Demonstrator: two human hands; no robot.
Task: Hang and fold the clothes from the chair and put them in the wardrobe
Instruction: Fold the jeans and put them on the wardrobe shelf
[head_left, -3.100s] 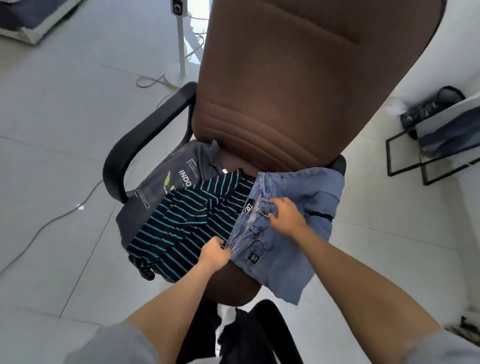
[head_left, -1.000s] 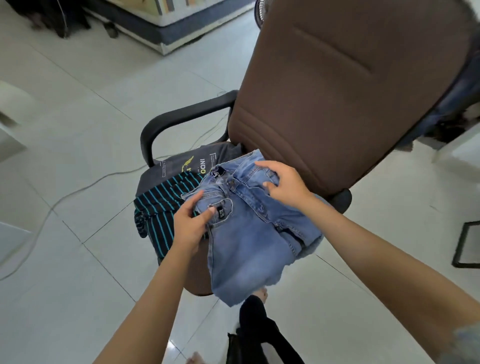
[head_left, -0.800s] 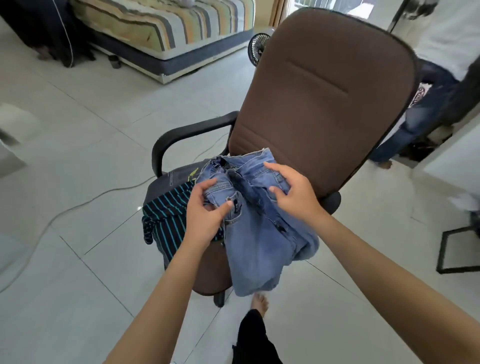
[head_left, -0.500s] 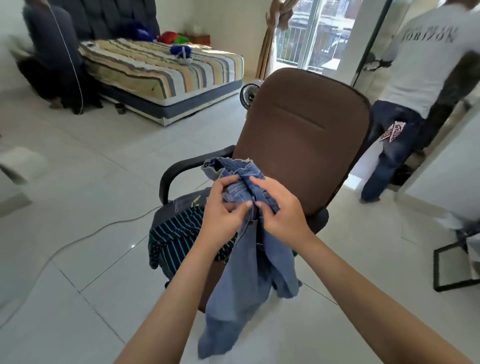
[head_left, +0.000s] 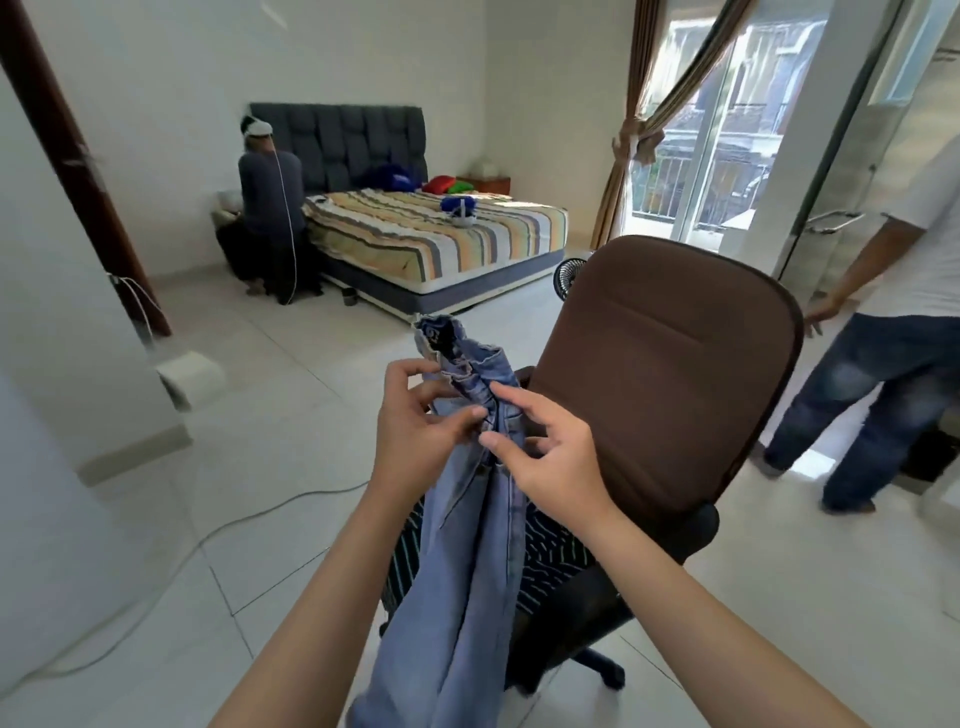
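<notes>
Before bed (head_left: 441, 244) and brown chair (head_left: 670, 374), faded blue jeans (head_left: 467, 571), bunched and dangling, pinched by left hand (head_left: 415, 441) and right hand (head_left: 550, 462) fingers.

Two bare forearms reach into view, the left hand (head_left: 415, 441) and right hand (head_left: 550, 462) without rings, watches or visible sleeves.

A: any readable text in view? labels, brands, numbers?
B: none. jeans (head_left: 470, 545) show a dark patch at the waistband, too blurred to read.
A: the striped shirt (head_left: 550, 556) on the chair (head_left: 670, 374)?
B: pattern only, no lettering.
</notes>
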